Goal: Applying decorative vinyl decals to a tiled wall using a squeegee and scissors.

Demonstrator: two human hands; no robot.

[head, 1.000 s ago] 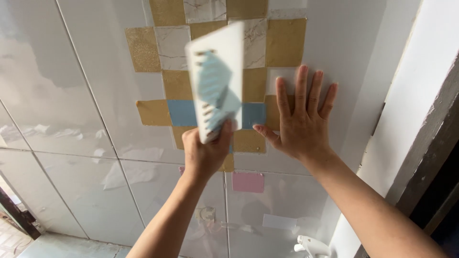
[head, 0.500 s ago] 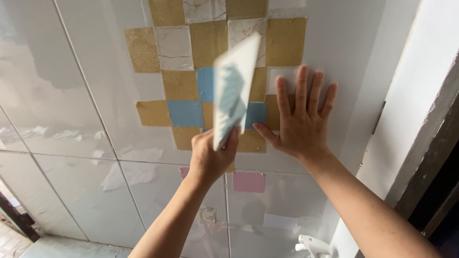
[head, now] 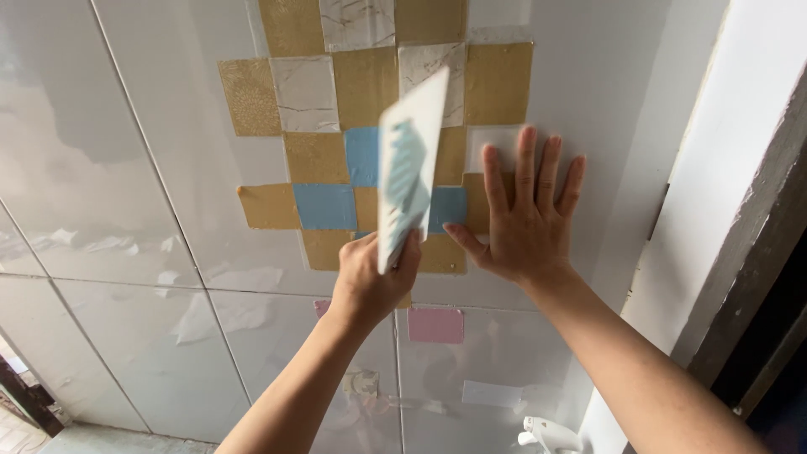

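Note:
My left hand (head: 370, 282) grips the lower edge of a white backing sheet (head: 409, 168) with a blue-green torn pattern, held upright and blurred in front of the wall. My right hand (head: 525, 219) lies flat with spread fingers on a square sticker tile (head: 496, 143) at the right side of a patchwork of gold, marble-white and blue sticker tiles (head: 324, 206) on the glossy white wall tiles (head: 126, 168). The sheet hides part of the patchwork's middle.
A single pink square sticker (head: 435, 324) sits lower on the wall. A white spray-bottle-like object (head: 551, 435) stands near the bottom. A white door frame (head: 740, 168) and a dark opening are to the right.
My left hand has carried the backing sheet to the right and turned it more edge-on. My right hand has stayed pressed on the wall.

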